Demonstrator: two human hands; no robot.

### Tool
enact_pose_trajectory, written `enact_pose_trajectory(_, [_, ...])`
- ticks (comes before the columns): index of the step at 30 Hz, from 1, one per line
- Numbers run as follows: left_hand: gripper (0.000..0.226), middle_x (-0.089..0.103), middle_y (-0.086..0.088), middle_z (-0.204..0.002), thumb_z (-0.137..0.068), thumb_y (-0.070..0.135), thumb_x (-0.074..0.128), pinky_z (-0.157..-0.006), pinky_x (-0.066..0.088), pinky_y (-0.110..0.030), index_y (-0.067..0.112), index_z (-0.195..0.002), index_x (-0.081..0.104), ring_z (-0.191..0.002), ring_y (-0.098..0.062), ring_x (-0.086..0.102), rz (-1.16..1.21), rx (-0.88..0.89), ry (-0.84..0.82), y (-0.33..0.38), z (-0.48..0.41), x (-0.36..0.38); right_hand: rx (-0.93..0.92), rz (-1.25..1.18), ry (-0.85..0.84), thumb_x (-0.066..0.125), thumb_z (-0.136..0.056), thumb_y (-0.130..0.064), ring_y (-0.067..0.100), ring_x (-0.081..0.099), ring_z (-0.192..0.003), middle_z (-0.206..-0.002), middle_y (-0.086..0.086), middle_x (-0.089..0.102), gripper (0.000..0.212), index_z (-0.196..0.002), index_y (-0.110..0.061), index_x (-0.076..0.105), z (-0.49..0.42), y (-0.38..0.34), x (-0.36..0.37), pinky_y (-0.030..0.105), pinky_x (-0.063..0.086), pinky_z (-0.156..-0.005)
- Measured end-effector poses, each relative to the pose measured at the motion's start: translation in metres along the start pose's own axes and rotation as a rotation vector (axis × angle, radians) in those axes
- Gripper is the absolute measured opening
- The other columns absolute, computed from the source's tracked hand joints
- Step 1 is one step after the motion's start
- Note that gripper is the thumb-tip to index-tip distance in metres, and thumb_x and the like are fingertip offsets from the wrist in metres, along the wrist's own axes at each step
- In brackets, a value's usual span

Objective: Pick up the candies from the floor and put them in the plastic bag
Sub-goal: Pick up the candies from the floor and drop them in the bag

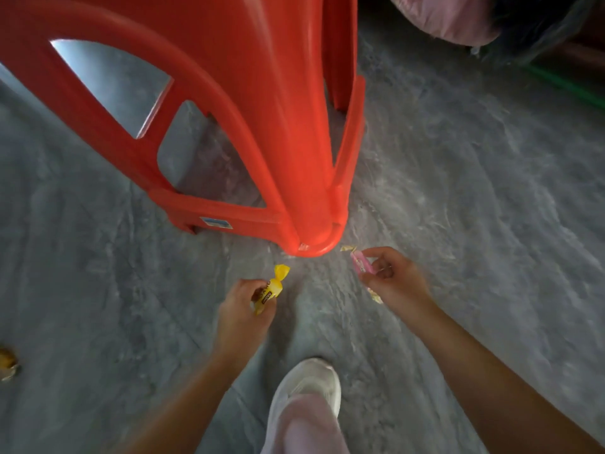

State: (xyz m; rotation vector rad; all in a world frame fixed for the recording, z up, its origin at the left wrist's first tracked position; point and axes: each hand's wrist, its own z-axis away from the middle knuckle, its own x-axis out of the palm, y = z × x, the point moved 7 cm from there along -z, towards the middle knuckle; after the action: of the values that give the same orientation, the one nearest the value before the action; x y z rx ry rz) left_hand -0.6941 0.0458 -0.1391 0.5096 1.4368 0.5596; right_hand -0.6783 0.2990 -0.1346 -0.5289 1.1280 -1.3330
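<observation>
Beside the red stool (268,132) leg: left hand (240,309) is pinching yellow candy (273,288); right hand (393,280) is pinching pink candy (360,263).

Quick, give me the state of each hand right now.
Left hand: closed on a yellow candy.
Right hand: closed on a pink candy, and a pale wrapper shows beneath it.

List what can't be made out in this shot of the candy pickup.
- Plastic bag: not in the head view.
- Pink candy: partly covered by the right hand; whether that hand holds more is hidden.
- Yellow candy: label blurred, lower end behind the left hand.
- Yellowish object: cut off by the left edge, unidentifiable.
- Pale scrap by the red stool: too small to tell wrapper from candy.
</observation>
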Motion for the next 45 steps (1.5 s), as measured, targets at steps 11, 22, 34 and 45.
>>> enact_pose_trajectory(11, [0.021, 0.055, -0.002, -0.077, -0.069, 0.017, 0.06, -0.069, 0.032, -0.001, 0.009, -0.087, 0.064, -0.076, 0.003, 0.049, 0.07, 0.066, -0.036, 0.16, 0.039, -0.183, 0.161, -0.12, 0.192, 0.071, -0.074, -0.035, 0.003, 0.049, -0.045, -0.059, -0.006, 0.059, 0.01, -0.078, -0.03, 0.064, 0.137, -0.122, -0.062, 0.03, 0.044, -0.055])
enact_pose_trajectory(22, [0.025, 0.061, -0.009, -0.074, -0.069, 0.024, 0.051, -0.058, 0.049, -0.041, 0.007, -0.085, 0.062, -0.065, -0.031, 0.057, -0.06, 0.375, -0.092, 0.352, 0.145, -0.352, 0.107, -0.151, 0.293, 0.069, -0.075, -0.039, 0.006, 0.056, -0.057, -0.063, -0.007, 0.06, 0.018, -0.084, -0.023, 0.067, 0.333, -0.307, -0.176, 0.023, 0.046, -0.057])
enact_pose_trajectory(34, [0.022, 0.053, 0.007, -0.079, -0.069, 0.017, 0.058, -0.065, 0.033, -0.004, 0.011, -0.09, 0.064, -0.073, -0.003, 0.045, 0.158, 0.25, 0.078, 0.433, 0.229, -0.567, -0.289, -0.053, 0.271, 0.069, -0.077, -0.033, -0.005, 0.053, -0.065, -0.077, -0.008, 0.062, 0.012, -0.084, -0.028, 0.062, 0.485, -0.521, -0.206, 0.006, 0.042, -0.059])
enact_pose_trajectory(45, [0.019, 0.057, 0.006, -0.078, -0.075, 0.005, 0.068, -0.06, 0.034, -0.005, 0.02, -0.083, 0.06, -0.072, 0.008, 0.048, 0.219, 0.054, 0.365, 0.368, 0.31, -0.771, -0.696, 0.087, -0.046, 0.069, -0.077, -0.029, -0.004, 0.054, -0.072, -0.079, -0.009, 0.061, 0.017, -0.072, -0.039, 0.057, 0.597, -0.672, -0.093, 0.005, 0.039, -0.063])
